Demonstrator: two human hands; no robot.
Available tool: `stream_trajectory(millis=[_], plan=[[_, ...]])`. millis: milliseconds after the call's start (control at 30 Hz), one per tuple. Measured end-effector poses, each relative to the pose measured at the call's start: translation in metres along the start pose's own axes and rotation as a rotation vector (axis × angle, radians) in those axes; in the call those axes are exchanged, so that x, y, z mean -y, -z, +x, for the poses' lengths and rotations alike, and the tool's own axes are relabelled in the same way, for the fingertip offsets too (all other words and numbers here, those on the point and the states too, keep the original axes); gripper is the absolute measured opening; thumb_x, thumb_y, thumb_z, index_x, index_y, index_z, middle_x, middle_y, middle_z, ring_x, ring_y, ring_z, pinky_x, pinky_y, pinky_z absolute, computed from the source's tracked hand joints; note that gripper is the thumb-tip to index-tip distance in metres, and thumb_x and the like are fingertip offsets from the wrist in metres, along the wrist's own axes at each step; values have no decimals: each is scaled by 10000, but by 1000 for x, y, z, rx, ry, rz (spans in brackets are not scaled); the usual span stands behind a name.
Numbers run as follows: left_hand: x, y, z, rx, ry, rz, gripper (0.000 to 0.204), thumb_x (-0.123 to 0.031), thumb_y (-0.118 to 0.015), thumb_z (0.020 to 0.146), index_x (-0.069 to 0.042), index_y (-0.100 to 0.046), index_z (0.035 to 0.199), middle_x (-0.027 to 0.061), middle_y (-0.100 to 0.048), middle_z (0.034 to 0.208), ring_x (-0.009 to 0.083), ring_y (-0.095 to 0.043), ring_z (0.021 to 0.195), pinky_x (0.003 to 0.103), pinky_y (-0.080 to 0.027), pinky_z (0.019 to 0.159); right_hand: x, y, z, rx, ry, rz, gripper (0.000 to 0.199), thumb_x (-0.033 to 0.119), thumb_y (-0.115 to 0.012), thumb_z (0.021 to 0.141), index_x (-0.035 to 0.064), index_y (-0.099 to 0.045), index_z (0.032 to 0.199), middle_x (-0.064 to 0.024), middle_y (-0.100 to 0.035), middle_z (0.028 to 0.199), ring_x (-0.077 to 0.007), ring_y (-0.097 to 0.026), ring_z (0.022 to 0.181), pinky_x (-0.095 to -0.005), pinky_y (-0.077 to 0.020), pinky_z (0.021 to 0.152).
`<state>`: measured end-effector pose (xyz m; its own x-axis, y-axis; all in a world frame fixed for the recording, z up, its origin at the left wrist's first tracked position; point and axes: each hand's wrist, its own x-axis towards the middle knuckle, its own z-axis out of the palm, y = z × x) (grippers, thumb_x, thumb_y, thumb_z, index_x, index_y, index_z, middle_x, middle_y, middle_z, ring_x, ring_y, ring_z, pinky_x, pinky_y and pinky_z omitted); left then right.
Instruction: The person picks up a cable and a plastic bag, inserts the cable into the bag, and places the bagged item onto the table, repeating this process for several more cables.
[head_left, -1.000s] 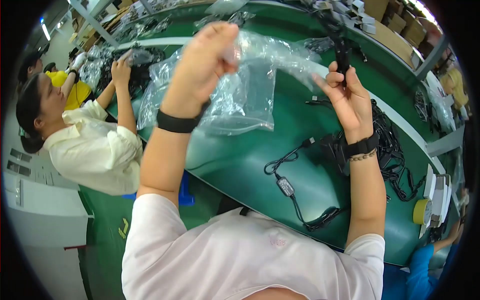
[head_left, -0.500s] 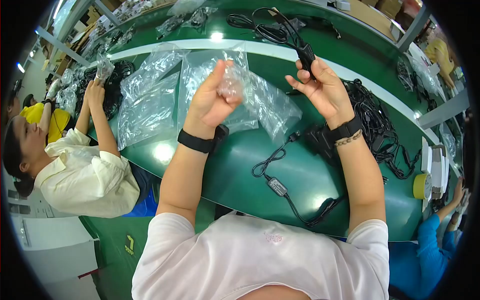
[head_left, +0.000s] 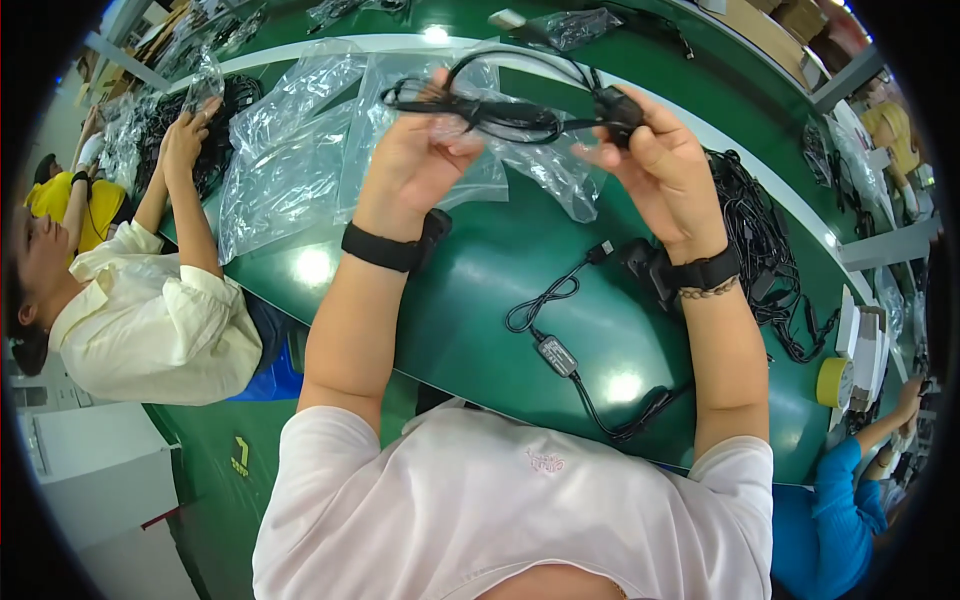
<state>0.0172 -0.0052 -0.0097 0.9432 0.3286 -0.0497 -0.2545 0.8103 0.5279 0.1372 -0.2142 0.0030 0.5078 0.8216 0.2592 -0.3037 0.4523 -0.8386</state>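
My right hand (head_left: 668, 165) is closed on the dark block of a coiled black cable (head_left: 505, 118). Its loops hang leftward in the air and cross in front of my left hand (head_left: 405, 165). The left fingers are curled and blurred, partly behind the loops; whether they grip the cable or some clear film cannot be told. Beneath the hands lie clear plastic bags (head_left: 300, 165), flat on the green table. Closer to me rests another black cable with a USB plug (head_left: 600, 252) and a small inline box (head_left: 556, 355).
A heap of black cables (head_left: 760, 235) lies on the right, near a yellow tape roll (head_left: 834, 382) and white boxes (head_left: 866, 345). At left, a person in a cream shirt (head_left: 165, 320) handles bags by another cable pile (head_left: 225, 130). A blue-sleeved person (head_left: 840, 500) is at lower right.
The coiled cable has swung down and left, from above my right hand to between both hands. My left hand has risen slightly. The view has shifted a little.
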Motion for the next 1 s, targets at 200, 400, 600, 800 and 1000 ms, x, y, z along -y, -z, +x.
stream_trajectory(millis=[200, 400, 600, 800, 1000], plan=[[5, 6, 2, -148, 18, 147, 167, -142, -611, 825, -71, -547, 961, 30, -501, 717, 135, -431, 566, 288, -391, 542, -11, -9, 0, -179, -15, -102, 362, 62, -525, 859, -45, -451, 1197, -102, -558, 958, -122, -496, 736, -303, -469, 806], [32, -29, -14, -290, -1173, 1524, 355, -205, -737, 658, -33, -511, 871, 84, -477, 870, 235, -459, 860, 349, -377, 746, -9, 6, 4, -385, 177, -24, 316, 60, -485, 887, -36, -464, 1187, -101, -561, 972, -107, -503, 748, -308, -465, 815], [82, -54, -30, -41, -1092, 1728, 288, -121, -727, 608, -69, -554, 832, 107, -469, 817, 283, -456, 798, 370, -403, 694, -19, -16, -1, -488, 200, -37, 321, 32, -519, 865, -36, -472, 1175, -109, -562, 973, -115, -514, 755, -313, -461, 841], [67, -19, -13, -69, -1070, 1801, 43, -33, -617, 665, -40, -594, 701, 100, -536, 637, 283, -521, 636, 349, -441, 590, -13, 1, 3, -479, 180, -75, 322, 38, -516, 868, -41, -473, 1177, -101, -570, 965, -122, -532, 754, -342, -471, 838], [29, -25, -19, -340, -635, 1509, 162, -162, -631, 722, -22, -606, 800, 105, -605, 594, 242, -597, 549, 318, -467, 549, 51, -9, -14, -175, 29, -408, 327, -11, -508, 821, -54, -504, 1145, -63, -554, 875, -102, -529, 681, -299, -520, 698]])
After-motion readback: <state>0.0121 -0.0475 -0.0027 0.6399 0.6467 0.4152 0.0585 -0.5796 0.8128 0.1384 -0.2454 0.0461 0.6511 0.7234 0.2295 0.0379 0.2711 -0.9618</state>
